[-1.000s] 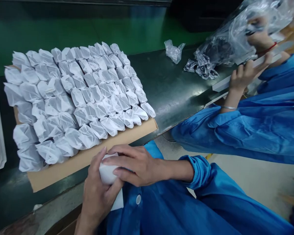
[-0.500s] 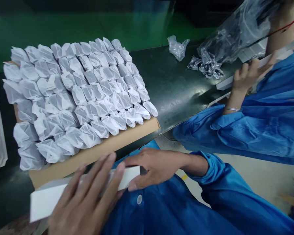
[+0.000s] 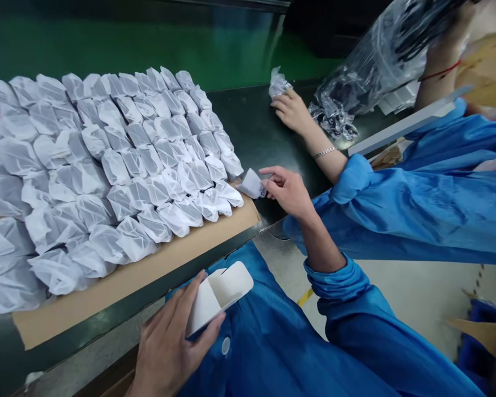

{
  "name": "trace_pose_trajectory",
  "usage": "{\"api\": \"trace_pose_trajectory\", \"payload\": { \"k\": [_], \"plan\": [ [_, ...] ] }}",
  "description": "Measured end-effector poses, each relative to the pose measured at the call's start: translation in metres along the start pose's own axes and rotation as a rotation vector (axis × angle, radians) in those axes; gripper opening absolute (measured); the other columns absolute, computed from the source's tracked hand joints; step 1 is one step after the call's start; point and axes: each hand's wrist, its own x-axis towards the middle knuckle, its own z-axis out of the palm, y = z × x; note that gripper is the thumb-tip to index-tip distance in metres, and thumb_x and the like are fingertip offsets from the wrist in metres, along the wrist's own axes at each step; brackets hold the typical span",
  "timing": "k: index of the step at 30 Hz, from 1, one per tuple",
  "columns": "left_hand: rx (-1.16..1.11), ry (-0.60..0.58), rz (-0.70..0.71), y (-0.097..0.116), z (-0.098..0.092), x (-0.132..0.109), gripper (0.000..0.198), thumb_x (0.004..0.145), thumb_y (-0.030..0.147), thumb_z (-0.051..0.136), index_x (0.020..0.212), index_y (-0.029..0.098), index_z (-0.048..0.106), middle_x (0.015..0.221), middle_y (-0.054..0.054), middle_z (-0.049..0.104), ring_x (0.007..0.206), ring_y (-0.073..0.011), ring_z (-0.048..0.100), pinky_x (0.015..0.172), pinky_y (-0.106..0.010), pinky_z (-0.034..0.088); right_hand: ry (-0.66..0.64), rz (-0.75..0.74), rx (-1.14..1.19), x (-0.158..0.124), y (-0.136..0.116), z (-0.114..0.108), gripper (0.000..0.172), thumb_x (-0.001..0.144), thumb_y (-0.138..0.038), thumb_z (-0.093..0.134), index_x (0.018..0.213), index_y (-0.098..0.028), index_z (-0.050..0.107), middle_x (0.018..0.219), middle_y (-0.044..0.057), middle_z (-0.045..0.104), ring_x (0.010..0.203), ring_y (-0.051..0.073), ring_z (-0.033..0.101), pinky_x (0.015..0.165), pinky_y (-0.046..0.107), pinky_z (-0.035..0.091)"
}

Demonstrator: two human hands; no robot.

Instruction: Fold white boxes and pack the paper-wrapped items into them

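My left hand is wrapped round a small white carton, whose flap end faces up and right and stands open. The inside of the carton looks pale, with nothing visible in it. Above and to the right, my right hand pinches the end of a white paper-wrapped packet between thumb and fingers. That packet is at the right corner of the tightly packed rows of similar wrapped packets. They lie on a brown cardboard sheet; what is inside the wrappings is hidden.
On the right, a co-worker in blue reaches a hand to a crumpled clear plastic bag. A long white strip lies across their lap. Clear plastic bags rest on the dark table, which has a green back panel.
My right hand has left the carton and moved up to the packet. My left hand has turned the carton so its open end shows. The co-worker's hand has reached out to the crumpled plastic.
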Motion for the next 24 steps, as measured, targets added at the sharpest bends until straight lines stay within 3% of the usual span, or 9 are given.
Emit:
{"api": "trace_pose_trajectory", "payload": {
  "k": [5, 7, 10, 12, 15, 17, 19, 21, 24],
  "plan": [
    [-0.042, 0.025, -0.083, 0.000, -0.003, 0.006, 0.058, 0.093, 0.046, 0.058, 0.140, 0.015, 0.049, 0.105, -0.010, 0.076, 0.083, -0.0213, 0.075, 0.069, -0.026, 0.056, 0.054, -0.144, -0.224, -0.006, 0.006, 0.005, 0.045, 0.085, -0.030, 0.069, 0.127, -0.014, 0.063, 0.117, 0.012, 0.065, 0.100, 0.023, 0.062, 0.090, 0.038, 0.050],
    [-0.044, 0.061, -0.066, 0.001, -0.006, 0.009, 0.052, 0.094, 0.044, 0.058, 0.135, 0.013, 0.052, 0.103, -0.011, 0.076, 0.083, -0.0206, 0.075, 0.072, -0.025, 0.056, 0.063, -0.212, -0.376, -0.005, 0.008, 0.007, 0.044, 0.082, -0.027, 0.073, 0.123, -0.015, 0.064, 0.116, 0.012, 0.065, 0.108, 0.026, 0.059, 0.094, 0.042, 0.050],
    [0.003, 0.086, -0.056, 0.001, -0.008, 0.011, 0.047, 0.095, 0.042, 0.057, 0.130, 0.011, 0.054, 0.101, -0.011, 0.076, 0.082, -0.0197, 0.075, 0.072, -0.024, 0.054, 0.149, -0.193, -0.341, -0.014, 0.001, 0.005, 0.032, 0.079, -0.027, 0.077, 0.107, -0.015, 0.067, 0.099, 0.008, 0.068, 0.090, 0.024, 0.064, 0.082, 0.039, 0.055],
    [0.060, 0.089, -0.061, -0.001, -0.007, 0.011, 0.049, 0.093, 0.043, 0.061, 0.129, 0.010, 0.055, 0.101, -0.012, 0.076, 0.082, -0.0199, 0.074, 0.073, -0.025, 0.053, 0.275, -0.217, -0.197, -0.032, -0.015, 0.001, 0.033, 0.080, -0.031, 0.077, 0.109, -0.018, 0.065, 0.099, 0.007, 0.068, 0.082, 0.022, 0.066, 0.072, 0.037, 0.057],
    [0.150, 0.119, -0.026, -0.003, -0.004, 0.010, 0.055, 0.089, 0.042, 0.069, 0.130, 0.008, 0.056, 0.098, -0.011, 0.075, 0.079, -0.0200, 0.073, 0.074, -0.026, 0.051, 0.380, -0.490, -0.160, -0.071, -0.051, 0.000, 0.041, 0.088, -0.032, 0.071, 0.126, -0.024, 0.058, 0.114, 0.010, 0.068, 0.097, 0.025, 0.068, 0.077, 0.039, 0.060],
    [0.194, 0.160, -0.018, -0.004, -0.003, 0.010, 0.060, 0.086, 0.041, 0.073, 0.132, 0.007, 0.055, 0.097, -0.011, 0.075, 0.078, -0.0198, 0.072, 0.074, -0.027, 0.050, 0.244, -0.735, -0.296, -0.092, -0.072, 0.003, 0.043, 0.091, -0.028, 0.067, 0.132, -0.019, 0.055, 0.119, 0.014, 0.067, 0.105, 0.026, 0.067, 0.082, 0.039, 0.060],
    [0.248, 0.207, -0.045, -0.005, -0.003, 0.009, 0.065, 0.083, 0.041, 0.077, 0.134, 0.007, 0.055, 0.099, -0.011, 0.075, 0.080, -0.0203, 0.071, 0.075, -0.027, 0.049, -0.020, -0.863, -0.431, -0.100, -0.084, 0.005, 0.040, 0.095, -0.023, 0.060, 0.131, -0.008, 0.054, 0.118, 0.018, 0.067, 0.105, 0.027, 0.066, 0.082, 0.038, 0.061],
    [0.298, 0.218, -0.062, -0.005, -0.004, 0.008, 0.067, 0.082, 0.042, 0.078, 0.135, 0.007, 0.056, 0.101, -0.012, 0.075, 0.081, -0.0208, 0.071, 0.076, -0.028, 0.049, -0.267, -0.879, -0.514, -0.096, -0.089, 0.003, 0.037, 0.099, -0.019, 0.050, 0.132, -0.002, 0.052, 0.118, 0.020, 0.066, 0.103, 0.026, 0.066, 0.079, 0.037, 0.060],
    [0.304, 0.145, -0.013, -0.005, -0.003, 0.007, 0.066, 0.085, 0.043, 0.074, 0.137, 0.008, 0.055, 0.101, -0.011, 0.075, 0.080, -0.0201, 0.070, 0.074, -0.028, 0.047, -0.513, -0.914, -0.568, -0.078, -0.092, -0.005, 0.037, 0.103, -0.014, 0.034, 0.133, -0.004, 0.052, 0.121, 0.019, 0.065, 0.101, 0.025, 0.065, 0.076, 0.037, 0.059]
  ]
}}
